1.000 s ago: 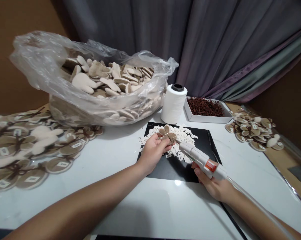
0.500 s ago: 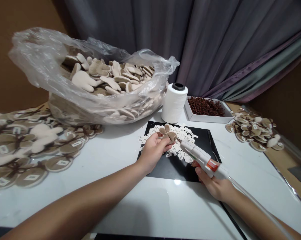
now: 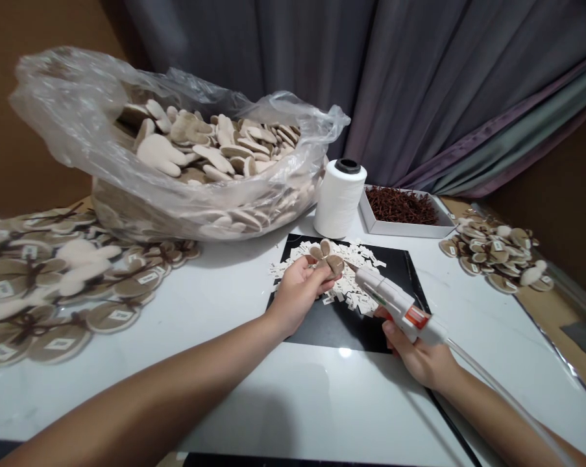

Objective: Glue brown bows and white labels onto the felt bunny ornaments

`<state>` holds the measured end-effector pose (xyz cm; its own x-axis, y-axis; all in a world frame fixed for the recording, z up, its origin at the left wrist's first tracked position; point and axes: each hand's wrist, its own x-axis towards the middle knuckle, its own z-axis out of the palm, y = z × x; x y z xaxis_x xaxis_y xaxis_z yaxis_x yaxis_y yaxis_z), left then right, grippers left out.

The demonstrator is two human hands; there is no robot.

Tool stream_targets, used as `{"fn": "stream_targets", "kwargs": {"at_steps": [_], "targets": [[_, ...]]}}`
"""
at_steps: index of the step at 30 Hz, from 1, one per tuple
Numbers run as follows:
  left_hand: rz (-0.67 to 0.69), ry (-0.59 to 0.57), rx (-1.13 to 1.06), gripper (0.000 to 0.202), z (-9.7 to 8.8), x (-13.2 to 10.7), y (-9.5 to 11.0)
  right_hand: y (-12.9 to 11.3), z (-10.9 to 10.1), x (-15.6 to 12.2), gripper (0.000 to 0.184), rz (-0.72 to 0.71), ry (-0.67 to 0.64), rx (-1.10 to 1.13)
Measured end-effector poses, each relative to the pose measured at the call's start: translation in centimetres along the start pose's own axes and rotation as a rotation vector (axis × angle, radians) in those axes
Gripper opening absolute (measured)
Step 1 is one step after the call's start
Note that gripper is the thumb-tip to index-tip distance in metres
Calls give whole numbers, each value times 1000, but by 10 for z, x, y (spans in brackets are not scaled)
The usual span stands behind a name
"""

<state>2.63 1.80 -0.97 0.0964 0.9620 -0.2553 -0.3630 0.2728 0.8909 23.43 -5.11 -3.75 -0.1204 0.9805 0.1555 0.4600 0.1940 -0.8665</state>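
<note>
Between the fingers and thumb of my left hand (image 3: 300, 285) is a small brown-and-cream bunny-shaped fabric piece (image 3: 335, 264), its two ears pointing up and away. My right hand (image 3: 422, 357) is wrapped round a white hot glue gun (image 3: 390, 299) with an orange part on its body. The nozzle points left at the fabric piece, a short gap from it. Below both hands lies a heap of small white printed labels (image 3: 361, 301) on a black board (image 3: 317, 331).
A plastic bag (image 3: 215, 201) full of fabric pieces stands at back left. Beside it are a white thread cone (image 3: 340, 201) and a tray (image 3: 409, 229) of dark red-brown bows. Labelled bunny pieces (image 3: 61, 337) cover the left side; another pile (image 3: 497, 253) lies right.
The glue gun has drawn back slightly to the right, so its nozzle is farther from the fabric piece. My left hand has stayed nearly still.
</note>
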Motion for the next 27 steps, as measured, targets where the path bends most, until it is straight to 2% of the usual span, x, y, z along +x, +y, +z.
{"fn": "stream_targets", "kwargs": {"at_steps": [14,22,27], "targets": [[-12,-6,-13,15,1,0,2,-6,-3,2,25,-40,-52,-19],[-9,-9,-21,16,2,0,2,-21,-4,7,17,-254,-47,-135],[-1,-20,-21,19,1,1,1,-22,-4,8,13,-325,-48,-151]]}}
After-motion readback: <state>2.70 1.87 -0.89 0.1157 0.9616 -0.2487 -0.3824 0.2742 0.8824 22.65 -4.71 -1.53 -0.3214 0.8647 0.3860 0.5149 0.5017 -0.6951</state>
